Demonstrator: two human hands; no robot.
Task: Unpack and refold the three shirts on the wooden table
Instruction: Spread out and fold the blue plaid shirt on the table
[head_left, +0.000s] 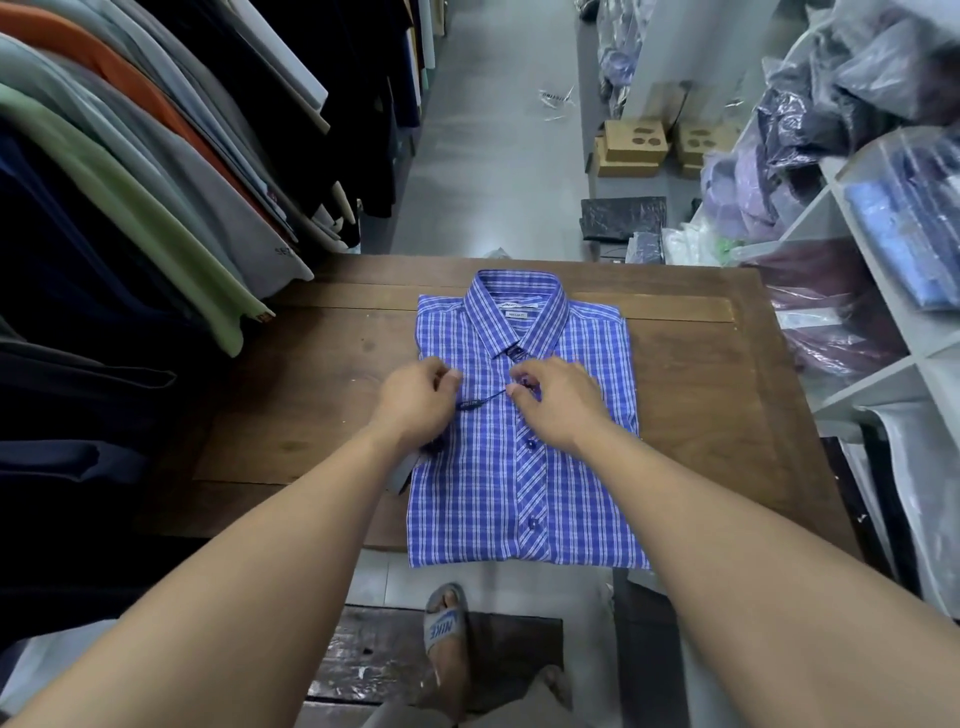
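A folded blue plaid shirt (524, 467) lies collar-away on the wooden table (701, 426), its lower edge hanging over the near edge. A thin dark tag string (483, 400) runs across the chest near the second button. My left hand (415, 402) has its fingers curled and holds the string's left end with a dark tag under the palm. My right hand (553, 400) pinches the string's right end at the button placket. Only this one shirt shows on the table.
Hanging garments (156, 182) crowd the table's left side. White shelves with bagged shirts (883, 234) stand at the right. Cardboard boxes (634, 148) and a dark bag (623, 218) lie on the floor beyond. My sandalled foot (447, 629) is below the table edge.
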